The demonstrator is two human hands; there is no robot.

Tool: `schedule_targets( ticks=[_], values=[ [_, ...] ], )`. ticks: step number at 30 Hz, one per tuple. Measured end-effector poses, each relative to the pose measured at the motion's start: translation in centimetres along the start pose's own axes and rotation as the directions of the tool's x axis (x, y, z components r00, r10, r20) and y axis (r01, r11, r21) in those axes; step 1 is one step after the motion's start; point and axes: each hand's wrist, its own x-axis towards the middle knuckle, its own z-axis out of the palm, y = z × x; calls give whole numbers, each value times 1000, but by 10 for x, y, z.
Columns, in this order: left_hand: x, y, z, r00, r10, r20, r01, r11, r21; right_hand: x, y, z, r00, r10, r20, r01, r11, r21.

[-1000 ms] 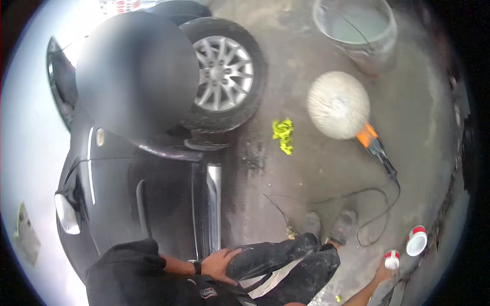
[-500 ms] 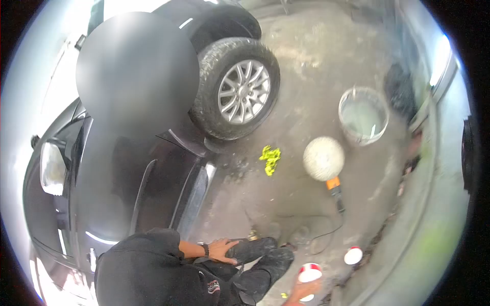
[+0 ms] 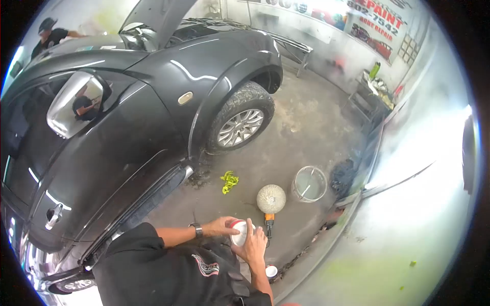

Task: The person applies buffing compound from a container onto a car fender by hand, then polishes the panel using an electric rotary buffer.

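Note:
A small red and white tub (image 3: 239, 234) is held up in front of my torso, between my two hands. My left hand (image 3: 219, 226), with a watch on its wrist, grips the tub's rim from the left. On the other side, my right hand (image 3: 252, 244) closes around the tub, one finger raised along its face. What is inside the tub I cannot make out. A second red and white tub (image 3: 271, 271) stands on the floor below my right forearm. Beyond my hands lies a polisher (image 3: 271, 199) with a round fluffy pad, pad upward.
A dark car (image 3: 148, 112) with its hood raised fills the left. On the floor are a yellow-green cloth (image 3: 229, 181), a bucket of cloudy water (image 3: 310, 183) and a black bag (image 3: 343, 175). A wall (image 3: 408, 204) runs along the right. Another person (image 3: 50, 36) stands across the car.
My left hand has left my thigh and come up to the tub. My right hand has brought the tub up from the lower right. The view has lifted, showing more of the car and room.

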Motion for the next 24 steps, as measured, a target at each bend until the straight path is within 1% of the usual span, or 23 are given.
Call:
schedule_targets(
  ticks=[2,3,5,6,7,8,9,10,11,12,14,15,17,20,21,24],
  values=[
    [-7,13,-11,998,-13,-54,5,990,-140,18,-13,-8,997,-65,-35,65,998,2],
    [-11,20,-15,997,-14,-82,-6,972,-237,28,-19,-12,995,-94,-42,96,995,39],
    [-15,35,-26,990,-11,-138,-48,908,-415,49,-25,-13,976,-195,-101,197,980,6],
    [-14,37,-32,983,-2,-182,-80,893,-442,61,-30,-14,959,-254,-126,255,967,-11],
    [-10,38,-39,973,7,-231,-117,876,-468,69,-44,-27,952,-289,-98,280,955,-93],
    [-7,38,-49,959,13,-282,-156,857,-491,81,-45,-24,953,-297,-65,288,949,-126],
    [7,23,-64,956,89,-279,-227,826,-516,92,-43,-19,953,-303,-29,295,943,-156],
    [5,32,-68,935,84,-343,-255,834,-490,102,-44,-17,952,-307,11,303,934,-188],
    [4,44,-74,910,83,-407,-284,840,-462,116,-51,-19,972,-211,106,230,945,-232],
    [7,59,-83,877,84,-472,-313,847,-431,135,-55,-21,968,-186,169,222,948,-229],
    [22,63,-103,828,158,-538,-378,866,-329,164,-58,-19,945,-119,304,194,954,-228],
    [27,70,-112,803,192,-564,-403,873,-277,180,-59,-16,936,-161,313,238,944,-228],
    [36,84,-126,773,186,-607,-423,864,-274,211,-65,-14,915,-236,327,317,922,-223],
    [47,95,-152,745,175,-644,-415,877,-243,248,-89,-20,891,-227,393,339,909,-244],
    [51,96,-159,738,175,-651,-408,885,-224,257,-85,-17,862,-329,387,426,883,-199],
    [58,97,-177,680,154,-716,-394,901,-181,281,-94,-14,846,-333,416,435,882,-179]
  ],
)
